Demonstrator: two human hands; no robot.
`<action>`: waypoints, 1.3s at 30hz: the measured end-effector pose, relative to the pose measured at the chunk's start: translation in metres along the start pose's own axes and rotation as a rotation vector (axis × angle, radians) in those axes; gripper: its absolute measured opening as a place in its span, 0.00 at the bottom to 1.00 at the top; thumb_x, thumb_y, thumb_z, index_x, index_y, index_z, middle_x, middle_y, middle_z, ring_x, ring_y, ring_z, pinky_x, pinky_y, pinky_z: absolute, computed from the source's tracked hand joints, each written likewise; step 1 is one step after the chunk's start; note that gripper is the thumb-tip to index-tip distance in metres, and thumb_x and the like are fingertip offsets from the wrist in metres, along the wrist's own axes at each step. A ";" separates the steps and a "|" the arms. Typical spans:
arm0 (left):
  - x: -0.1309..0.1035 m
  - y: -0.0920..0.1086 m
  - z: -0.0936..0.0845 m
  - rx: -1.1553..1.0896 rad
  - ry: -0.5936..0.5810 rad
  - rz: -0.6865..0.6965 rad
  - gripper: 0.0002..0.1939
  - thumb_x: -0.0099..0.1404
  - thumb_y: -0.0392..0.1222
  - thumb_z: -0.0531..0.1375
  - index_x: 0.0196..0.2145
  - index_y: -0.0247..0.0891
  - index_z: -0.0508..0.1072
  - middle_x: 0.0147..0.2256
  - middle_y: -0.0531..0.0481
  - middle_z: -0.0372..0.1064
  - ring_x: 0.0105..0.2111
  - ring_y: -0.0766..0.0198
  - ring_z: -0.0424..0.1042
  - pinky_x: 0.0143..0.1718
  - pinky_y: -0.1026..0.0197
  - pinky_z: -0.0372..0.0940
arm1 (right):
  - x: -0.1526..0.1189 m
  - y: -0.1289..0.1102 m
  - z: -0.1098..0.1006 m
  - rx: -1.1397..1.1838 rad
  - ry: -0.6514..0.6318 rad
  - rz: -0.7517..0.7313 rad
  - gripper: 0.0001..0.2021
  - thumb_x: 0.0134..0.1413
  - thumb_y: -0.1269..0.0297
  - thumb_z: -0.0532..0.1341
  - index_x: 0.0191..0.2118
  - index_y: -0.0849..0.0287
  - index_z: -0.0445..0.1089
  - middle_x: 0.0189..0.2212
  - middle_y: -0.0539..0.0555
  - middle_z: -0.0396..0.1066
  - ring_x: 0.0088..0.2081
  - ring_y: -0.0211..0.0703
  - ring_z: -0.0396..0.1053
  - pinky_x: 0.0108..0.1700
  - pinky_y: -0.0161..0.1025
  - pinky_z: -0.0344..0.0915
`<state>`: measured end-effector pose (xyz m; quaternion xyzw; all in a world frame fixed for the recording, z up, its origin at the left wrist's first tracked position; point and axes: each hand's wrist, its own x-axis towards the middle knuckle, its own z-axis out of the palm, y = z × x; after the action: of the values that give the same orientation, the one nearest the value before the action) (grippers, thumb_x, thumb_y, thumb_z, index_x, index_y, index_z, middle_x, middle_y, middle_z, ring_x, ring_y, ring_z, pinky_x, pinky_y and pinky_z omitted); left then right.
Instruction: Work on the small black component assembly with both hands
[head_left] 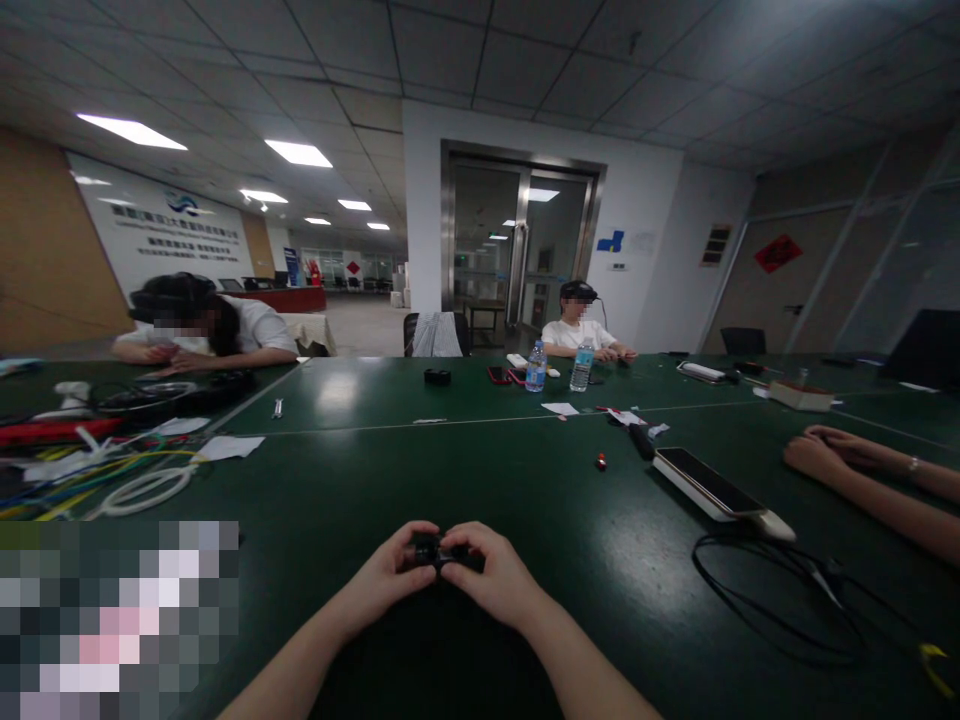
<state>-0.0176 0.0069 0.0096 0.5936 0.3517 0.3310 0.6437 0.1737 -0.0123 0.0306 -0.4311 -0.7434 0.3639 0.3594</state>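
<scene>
My left hand (381,583) and my right hand (496,578) meet over the green table in front of me. Between them is a small dark object (429,553), black and slightly shiny, whose kind I cannot make out. Thumbs and fingertips of both hands press on it from either side, the left thumb along its near edge. Much of the object is hidden behind the fingers.
A phone (709,480) lies on a white device at right, near a looped black cable (780,610). Another person's hands (821,455) rest beyond it. Tangled cables (150,490) spread at left. Two water bottles (535,368) stand farther back. A small red item (601,461) lies mid-table.
</scene>
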 end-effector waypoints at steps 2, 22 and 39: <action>0.000 -0.001 -0.001 0.016 0.003 0.005 0.24 0.52 0.44 0.63 0.46 0.43 0.60 0.38 0.50 0.68 0.36 0.61 0.68 0.38 0.58 0.60 | 0.000 -0.001 0.000 -0.001 0.001 0.001 0.11 0.46 0.65 0.62 0.39 0.53 0.69 0.42 0.50 0.66 0.45 0.41 0.64 0.47 0.40 0.61; -0.002 0.004 0.000 -0.013 0.061 0.072 0.22 0.53 0.39 0.62 0.44 0.42 0.59 0.40 0.49 0.68 0.41 0.58 0.68 0.43 0.55 0.59 | 0.011 0.014 -0.007 0.516 0.265 0.126 0.14 0.45 0.59 0.63 0.39 0.57 0.68 0.37 0.53 0.70 0.41 0.44 0.67 0.46 0.43 0.61; -0.006 0.011 -0.003 -0.010 0.084 -0.012 0.23 0.55 0.38 0.60 0.48 0.43 0.56 0.45 0.47 0.66 0.44 0.56 0.67 0.48 0.51 0.57 | 0.013 0.026 -0.040 1.006 0.770 0.160 0.11 0.47 0.62 0.58 0.40 0.51 0.68 0.35 0.49 0.68 0.33 0.36 0.66 0.35 0.35 0.65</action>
<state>-0.0240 0.0041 0.0208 0.5739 0.3805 0.3533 0.6333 0.2129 0.0177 0.0307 -0.3635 -0.2648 0.5133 0.7309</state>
